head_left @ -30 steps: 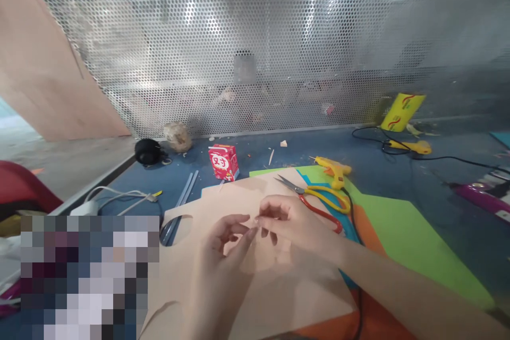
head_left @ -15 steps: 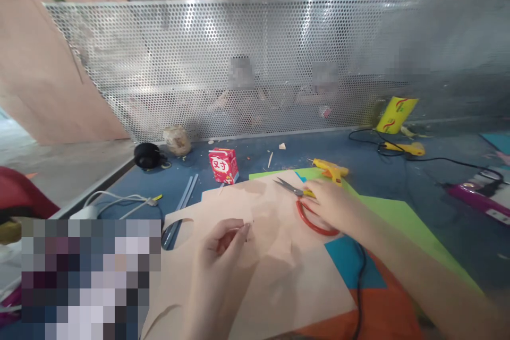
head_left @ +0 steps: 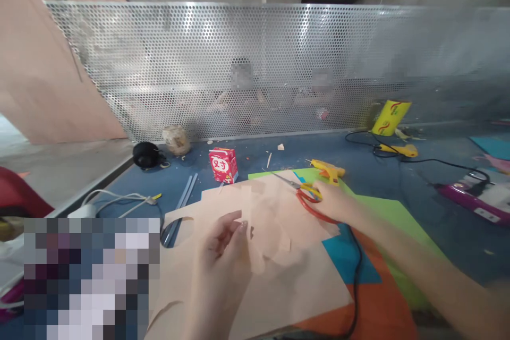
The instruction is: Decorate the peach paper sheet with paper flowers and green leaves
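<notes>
Thumb and fingers of my left hand (head_left: 227, 239) pinch a small cream paper piece (head_left: 255, 255), a narrow strip with a little dark notch near my thumb. It hangs over a large cream paper sheet (head_left: 295, 287) with curved cutouts along its left side. To the right, my right hand (head_left: 334, 202) is closed on the yellow and red handles of a pair of scissors (head_left: 305, 191). The scissor blades point away to the left, low over the paper and apart from the strip. My right fingertips are partly hidden by the handles.
Green card (head_left: 388, 218), blue card (head_left: 350, 260) and orange card (head_left: 382, 303) lie under the cream sheet. A yellow glue gun (head_left: 329, 169), a red drink carton (head_left: 223, 166) and glue sticks (head_left: 183, 202) lie around it. A black cable (head_left: 360, 271) crosses the cards. A perforated metal screen (head_left: 263, 37) stands behind.
The strip in my left hand has turned so its length shows more. My right hand has shifted slightly with the scissors, and their blades look more closed. The view has tilted up a little.
</notes>
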Motion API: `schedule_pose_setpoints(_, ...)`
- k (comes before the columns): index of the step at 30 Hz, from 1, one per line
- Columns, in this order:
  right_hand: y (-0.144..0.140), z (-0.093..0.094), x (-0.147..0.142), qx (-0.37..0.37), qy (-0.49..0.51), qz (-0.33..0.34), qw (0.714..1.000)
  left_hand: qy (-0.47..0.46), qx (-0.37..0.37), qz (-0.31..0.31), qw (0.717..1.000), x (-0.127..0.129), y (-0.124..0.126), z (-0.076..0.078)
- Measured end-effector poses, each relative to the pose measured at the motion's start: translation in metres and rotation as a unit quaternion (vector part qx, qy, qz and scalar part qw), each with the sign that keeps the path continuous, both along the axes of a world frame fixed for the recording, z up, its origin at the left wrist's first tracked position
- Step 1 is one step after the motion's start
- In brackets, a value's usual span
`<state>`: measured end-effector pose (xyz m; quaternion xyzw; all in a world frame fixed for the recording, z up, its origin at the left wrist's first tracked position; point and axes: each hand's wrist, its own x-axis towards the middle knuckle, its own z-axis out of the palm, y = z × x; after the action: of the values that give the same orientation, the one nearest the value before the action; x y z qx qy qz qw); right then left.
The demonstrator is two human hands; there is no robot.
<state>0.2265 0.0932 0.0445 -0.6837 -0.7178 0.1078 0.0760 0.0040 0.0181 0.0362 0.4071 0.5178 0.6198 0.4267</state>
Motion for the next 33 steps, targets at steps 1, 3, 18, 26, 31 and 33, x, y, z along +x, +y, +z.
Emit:
schedule_pose_setpoints(1, -0.007, 0.005, 0.001, -0.002, 0.02, 0.008, 1.0, -0.002, -0.003, 0.006, 1.0, 0.0, 0.0, 0.0)
schedule_pose_setpoints(3, -0.025, 0.017, 0.003, -0.013, 0.106, 0.047, 0.993, -0.001, -0.002, 0.014, 1.0, -0.001, 0.001, -0.002)
schedule_pose_setpoints(18, -0.065, 0.036, -0.001, -0.141, 0.103, 0.097, 0.98, 0.039, -0.01, 0.043, 0.998, -0.013, 0.005, -0.008)
schedule_pose_setpoints(26, -0.07, 0.054, -0.017, -0.178, 0.068, 0.089, 0.978, 0.025, -0.011, 0.013, 1.0, -0.014, 0.005, -0.011)
schedule_pose_setpoints(31, -0.069, 0.051, -0.018, -0.177, 0.085, 0.105, 0.975, 0.029, -0.013, 0.004, 0.999, -0.009, 0.003, -0.007)
schedule_pose_setpoints(33, -0.068, 0.048, -0.018, -0.164, 0.095, 0.112, 0.975, 0.017, -0.015, 0.014, 1.0, -0.006, 0.001, -0.004)
